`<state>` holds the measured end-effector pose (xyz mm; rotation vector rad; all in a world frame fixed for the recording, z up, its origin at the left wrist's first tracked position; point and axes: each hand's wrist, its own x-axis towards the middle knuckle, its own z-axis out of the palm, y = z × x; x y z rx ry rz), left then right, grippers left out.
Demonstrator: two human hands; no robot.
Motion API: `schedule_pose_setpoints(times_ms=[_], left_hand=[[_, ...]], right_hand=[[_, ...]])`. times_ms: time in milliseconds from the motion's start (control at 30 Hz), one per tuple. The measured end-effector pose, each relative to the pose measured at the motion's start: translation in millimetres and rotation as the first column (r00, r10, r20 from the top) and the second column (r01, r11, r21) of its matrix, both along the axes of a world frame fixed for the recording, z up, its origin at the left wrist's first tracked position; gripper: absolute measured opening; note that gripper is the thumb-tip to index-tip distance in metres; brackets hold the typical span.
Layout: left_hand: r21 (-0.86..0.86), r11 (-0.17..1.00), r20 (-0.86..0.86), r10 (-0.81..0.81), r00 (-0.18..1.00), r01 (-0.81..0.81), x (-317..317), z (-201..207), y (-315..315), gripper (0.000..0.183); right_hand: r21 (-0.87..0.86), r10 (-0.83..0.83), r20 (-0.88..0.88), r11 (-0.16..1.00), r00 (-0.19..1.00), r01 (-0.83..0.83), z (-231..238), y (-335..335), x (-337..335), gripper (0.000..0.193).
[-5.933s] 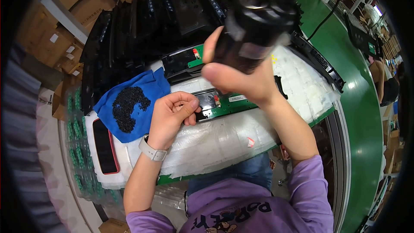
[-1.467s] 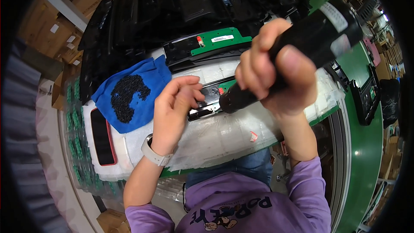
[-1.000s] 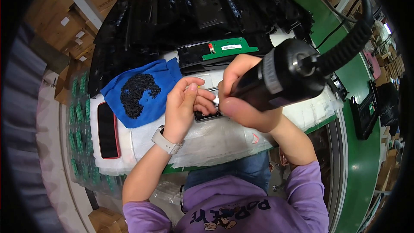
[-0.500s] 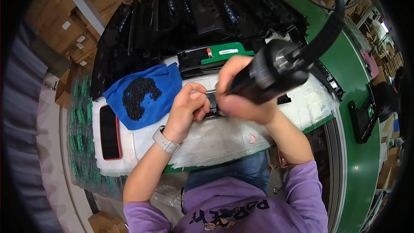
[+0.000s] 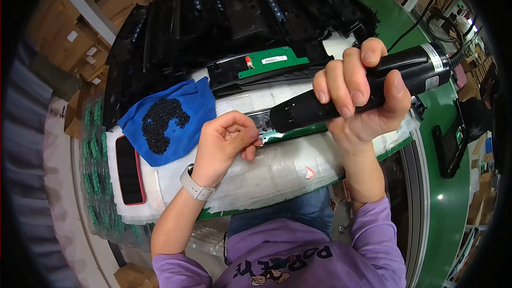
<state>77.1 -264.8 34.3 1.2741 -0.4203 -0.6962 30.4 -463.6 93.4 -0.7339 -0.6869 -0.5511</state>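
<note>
My right hand (image 5: pixel 368 93) is wrapped round a black electric screwdriver (image 5: pixel 306 111), held nearly level with its narrow end to the left and its cable end at the right. Under that narrow end lies a black housing with a green circuit board (image 5: pixel 304 133), partly hidden by the tool. At the board's left end my left hand (image 5: pixel 224 141) pinches thumb and forefinger together; what is between them is too small to tell. A blue cloth (image 5: pixel 200 101) lies to the left, bearing a heap of small black screws (image 5: pixel 154 128).
A phone (image 5: pixel 129 170) lies at the left of the white-padded table (image 5: pixel 250 176). Another black housing with a green board (image 5: pixel 274 62) lies beyond my hands. Black plastic panels (image 5: pixel 240 10) are stacked at the back. Green boards in clear trays (image 5: pixel 96 181) stand at far left.
The screwdriver has swung from upright to nearly level, its cable end dropping to the right. My right hand has turned palm up with it. My left hand stays near the housing's left end.
</note>
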Motion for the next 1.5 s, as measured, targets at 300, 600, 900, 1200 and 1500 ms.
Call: schedule_pose_setpoints(times_ms=[300,600,900,1200,1500], left_hand=[[0.066,0.996,-0.008,-0.054,0.998,0.055,0,-1,3,0.01],[0.067,0.994,0.167,0.074,0.983,-0.086,-7,3,-1,0.017],[-0.033,0.988,0.02,0.151,0.988,-0.15,4,-4,0,0.02],[0.047,0.994,0.007,0.098,0.995,-0.099,2,-6,-8,0.017],[0.006,0.999,0.053,0.049,0.997,-0.05,2,-15,-6,0.018]], right_hand=[[-0.02,0.043,-0.052,0.999,0.998,-0.044,0,4,-1,0.024],[-0.163,0.011,-0.236,0.985,0.972,-0.05,9,-9,-8,0.026],[-0.406,-0.255,-0.376,0.909,0.891,0.089,1,-5,-32,0.023],[-0.607,-0.373,-0.304,0.785,0.876,0.124,-6,8,-31,0.029],[-0.622,-0.324,-0.274,0.778,0.905,0.09,-8,10,-30,0.023]])
